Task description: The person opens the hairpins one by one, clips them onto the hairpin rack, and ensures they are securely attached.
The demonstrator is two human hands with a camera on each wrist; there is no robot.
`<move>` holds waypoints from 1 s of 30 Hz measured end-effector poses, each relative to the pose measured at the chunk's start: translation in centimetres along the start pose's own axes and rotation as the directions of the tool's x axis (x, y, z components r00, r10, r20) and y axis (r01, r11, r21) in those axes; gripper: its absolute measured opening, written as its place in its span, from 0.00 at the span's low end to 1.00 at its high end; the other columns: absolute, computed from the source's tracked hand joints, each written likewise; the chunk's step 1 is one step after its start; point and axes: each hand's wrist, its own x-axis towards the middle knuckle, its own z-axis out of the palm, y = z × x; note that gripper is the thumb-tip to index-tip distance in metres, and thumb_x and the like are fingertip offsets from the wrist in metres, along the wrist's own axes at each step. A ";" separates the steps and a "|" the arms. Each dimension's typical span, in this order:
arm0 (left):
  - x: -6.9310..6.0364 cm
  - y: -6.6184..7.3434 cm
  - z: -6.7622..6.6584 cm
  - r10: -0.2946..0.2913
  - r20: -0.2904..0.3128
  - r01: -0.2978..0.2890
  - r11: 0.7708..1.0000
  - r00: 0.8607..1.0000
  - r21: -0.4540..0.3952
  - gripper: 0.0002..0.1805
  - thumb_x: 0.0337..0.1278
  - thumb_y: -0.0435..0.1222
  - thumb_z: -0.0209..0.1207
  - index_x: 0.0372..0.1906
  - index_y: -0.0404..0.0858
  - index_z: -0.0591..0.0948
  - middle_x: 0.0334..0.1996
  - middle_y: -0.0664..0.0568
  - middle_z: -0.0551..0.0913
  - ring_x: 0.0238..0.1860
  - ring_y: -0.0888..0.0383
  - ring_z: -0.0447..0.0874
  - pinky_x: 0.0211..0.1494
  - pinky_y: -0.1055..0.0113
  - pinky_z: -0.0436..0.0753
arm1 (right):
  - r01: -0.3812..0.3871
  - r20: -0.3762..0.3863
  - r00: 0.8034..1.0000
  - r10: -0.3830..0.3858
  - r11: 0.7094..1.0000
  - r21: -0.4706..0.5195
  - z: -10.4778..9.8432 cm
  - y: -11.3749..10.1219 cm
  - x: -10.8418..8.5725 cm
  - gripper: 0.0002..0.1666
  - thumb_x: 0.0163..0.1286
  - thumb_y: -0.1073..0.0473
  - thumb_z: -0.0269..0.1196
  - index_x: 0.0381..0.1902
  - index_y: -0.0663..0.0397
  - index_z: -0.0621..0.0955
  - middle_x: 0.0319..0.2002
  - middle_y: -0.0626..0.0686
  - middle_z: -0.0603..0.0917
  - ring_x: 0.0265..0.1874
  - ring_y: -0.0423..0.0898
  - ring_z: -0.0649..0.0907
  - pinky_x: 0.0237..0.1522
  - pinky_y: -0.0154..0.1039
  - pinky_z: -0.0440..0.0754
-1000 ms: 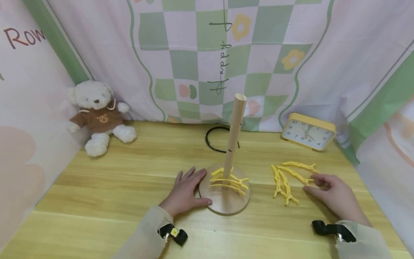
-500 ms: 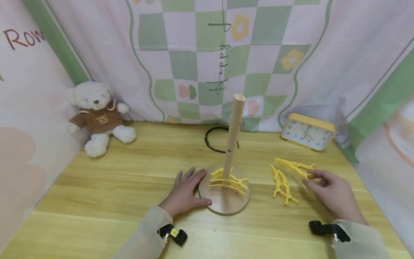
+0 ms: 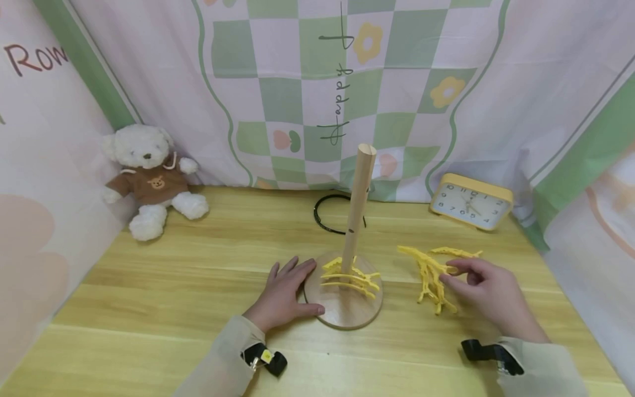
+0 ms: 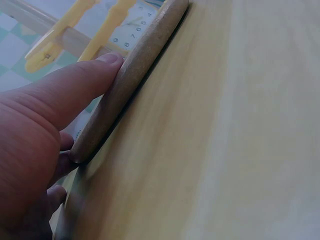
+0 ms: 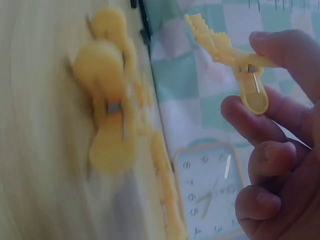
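My right hand (image 3: pixel 488 298) pinches a yellow spring clip (image 3: pixel 419 255) by its two handles, between thumb and fingers. In the right wrist view the toothed arm and metal spring of this yellow clip (image 5: pixel 215 45) show, raised off the table. Two yellow clips (image 3: pixel 436 289) lie just below it and a third (image 3: pixel 456 252) lies behind. My left hand (image 3: pixel 285 295) rests with spread fingers against the left rim of a round wooden base (image 3: pixel 347 318), its thumb touching the edge. Several yellow clips (image 3: pixel 349 281) lie on the base around the foot of its upright wooden post (image 3: pixel 358 204).
A black ring-shaped band (image 3: pixel 317 218) lies behind the post. At the back right stands a yellow alarm clock (image 3: pixel 471 201). A white teddy bear (image 3: pixel 154 182) in a brown top sits at the back left. A checked cloth (image 3: pixel 283 99) hangs behind the table.
My right hand has picked up one clip from the right-hand group and carried it left, over the two nearer clips. The left hand and wooden stand have stayed put.
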 end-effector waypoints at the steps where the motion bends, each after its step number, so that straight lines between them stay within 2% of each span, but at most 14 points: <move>1: 0.0 0.0 0.0 -0.002 0.002 0.002 1.000 1.000 0.002 0.55 0.48 0.62 0.70 0.78 0.42 0.62 0.76 0.52 0.63 0.79 0.43 0.48 0.78 0.41 0.34 | 0.011 0.003 1.000 -0.011 1.000 0.007 0.1 -0.3 0.0 0.20 0.63 0.48 0.73 0.48 0.54 0.86 0.25 0.50 0.79 0.24 0.41 0.74 0.25 0.33 0.72; 6: 0.0 -0.1 0.1 -0.005 0.006 0.005 1.000 1.000 0.001 0.55 0.48 0.62 0.69 0.78 0.42 0.61 0.76 0.52 0.62 0.79 0.44 0.48 0.78 0.41 0.34 | 0.054 0.007 0.998 -0.055 0.998 0.038 0.7 -1.5 -0.1 0.17 0.64 0.50 0.73 0.46 0.51 0.87 0.23 0.49 0.77 0.22 0.40 0.73 0.22 0.33 0.71; 10: -0.1 0.0 0.0 -0.005 0.006 0.005 1.000 1.000 -0.003 0.55 0.48 0.62 0.69 0.78 0.42 0.62 0.76 0.52 0.63 0.79 0.44 0.48 0.78 0.41 0.34 | 0.122 -0.008 0.993 -0.122 0.991 0.049 1.0 -2.4 -0.2 0.13 0.63 0.53 0.73 0.44 0.49 0.87 0.21 0.46 0.76 0.20 0.39 0.72 0.19 0.33 0.70; 13: -0.1 0.1 -0.1 -0.005 0.006 0.005 1.000 1.000 -0.006 0.55 0.48 0.62 0.70 0.78 0.42 0.62 0.76 0.52 0.63 0.79 0.43 0.48 0.78 0.41 0.34 | 0.174 -0.007 0.985 -0.174 0.983 0.063 1.2 -3.1 -0.3 0.12 0.63 0.56 0.73 0.44 0.49 0.87 0.22 0.44 0.76 0.19 0.39 0.72 0.19 0.32 0.70; 19: -0.1 0.1 -0.1 -0.004 0.006 0.004 1.000 1.000 -0.005 0.54 0.49 0.61 0.70 0.78 0.42 0.62 0.76 0.51 0.63 0.79 0.43 0.48 0.78 0.40 0.35 | 0.232 -0.009 0.973 -0.232 0.969 0.090 1.5 -4.2 -0.5 0.11 0.63 0.60 0.73 0.44 0.47 0.87 0.24 0.41 0.77 0.20 0.38 0.71 0.19 0.31 0.69; 22: 0.0 0.0 0.0 -0.005 0.007 0.005 1.000 1.000 -0.002 0.55 0.48 0.61 0.70 0.78 0.42 0.62 0.76 0.51 0.63 0.79 0.43 0.48 0.78 0.40 0.34 | 0.278 -0.019 0.961 -0.277 0.955 0.102 1.8 -4.6 -0.6 0.12 0.62 0.62 0.73 0.43 0.46 0.87 0.25 0.39 0.77 0.19 0.37 0.71 0.18 0.29 0.68; 26: 0.0 -0.1 0.1 -0.001 0.005 0.001 1.000 1.000 0.002 0.55 0.48 0.62 0.69 0.78 0.41 0.62 0.76 0.51 0.63 0.79 0.43 0.48 0.77 0.40 0.35 | 0.355 -0.031 0.935 -0.354 0.926 0.127 2.2 -5.3 -0.7 0.14 0.60 0.65 0.74 0.43 0.47 0.88 0.26 0.37 0.77 0.18 0.35 0.70 0.18 0.27 0.68; 30: 0.1 -0.1 0.2 -0.010 0.007 0.010 1.000 1.000 0.013 0.56 0.49 0.64 0.68 0.78 0.43 0.61 0.77 0.53 0.62 0.79 0.45 0.47 0.78 0.41 0.34 | 0.401 -0.038 0.916 -0.400 0.906 0.138 2.5 -6.0 -0.8 0.15 0.58 0.66 0.74 0.43 0.46 0.88 0.26 0.37 0.75 0.18 0.34 0.69 0.18 0.26 0.67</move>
